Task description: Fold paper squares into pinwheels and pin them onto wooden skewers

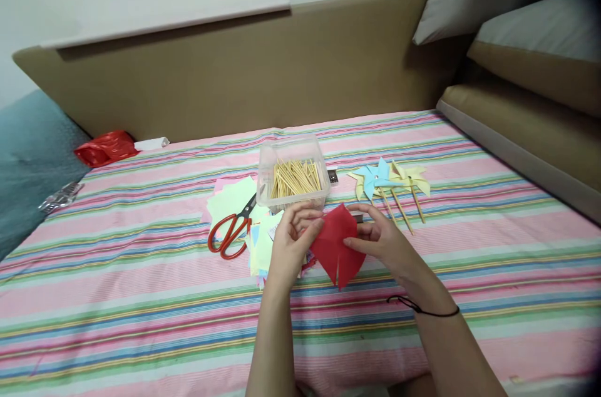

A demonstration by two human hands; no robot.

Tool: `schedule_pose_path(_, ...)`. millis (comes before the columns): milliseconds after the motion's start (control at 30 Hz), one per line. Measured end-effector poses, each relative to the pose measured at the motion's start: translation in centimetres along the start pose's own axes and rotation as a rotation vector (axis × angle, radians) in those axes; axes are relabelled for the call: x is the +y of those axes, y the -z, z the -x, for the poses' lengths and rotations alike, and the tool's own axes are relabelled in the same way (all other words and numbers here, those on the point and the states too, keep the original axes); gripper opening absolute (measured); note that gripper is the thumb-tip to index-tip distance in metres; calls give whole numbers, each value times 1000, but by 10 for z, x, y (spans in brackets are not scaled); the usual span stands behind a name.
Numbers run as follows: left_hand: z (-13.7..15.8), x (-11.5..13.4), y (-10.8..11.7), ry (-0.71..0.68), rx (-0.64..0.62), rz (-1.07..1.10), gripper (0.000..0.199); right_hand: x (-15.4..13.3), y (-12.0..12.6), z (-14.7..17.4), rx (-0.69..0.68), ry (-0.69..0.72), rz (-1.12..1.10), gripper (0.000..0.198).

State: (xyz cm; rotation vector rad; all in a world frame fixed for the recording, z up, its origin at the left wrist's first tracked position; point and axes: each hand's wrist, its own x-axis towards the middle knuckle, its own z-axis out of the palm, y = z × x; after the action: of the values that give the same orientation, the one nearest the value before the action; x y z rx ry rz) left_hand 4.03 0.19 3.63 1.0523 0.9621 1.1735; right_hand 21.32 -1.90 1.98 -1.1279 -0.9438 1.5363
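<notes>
A red paper square (335,243), with a slit showing at its lower corner, is held up between my two hands. My left hand (297,237) pinches its left side, thumb in front and fingers curled behind. On the right side, my right hand (375,237) grips it with the thumb on its face. Just beyond stands a clear plastic box (293,200) of wooden sticks (297,178). Left of my left hand lie stacked pale paper sheets (263,253) and red-handled scissors (230,237). Paper scraps below the red sheet are partly hidden.
Finished-looking paper pinwheels on sticks, one blue (378,178) and others pale yellow (417,179), lie at the right. A red plastic bag (110,148), a white box (151,144) and a clear packet (61,198) sit far left. Cushions (539,40) border the right side.
</notes>
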Motion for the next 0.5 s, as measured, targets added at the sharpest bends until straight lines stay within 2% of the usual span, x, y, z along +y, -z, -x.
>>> schedule_pose_path(167,2,-11,-11,99,-22,90,38,0,-11,-3,173,77,-103,61)
schedule_pose_path(333,4,-14,-17,63,83,23,40,5,-19,-5,202,107,-88,62)
schedule_pose_path(500,2,-11,-11,64,98,-18,44,8,-19,-6,162,137,-48,59)
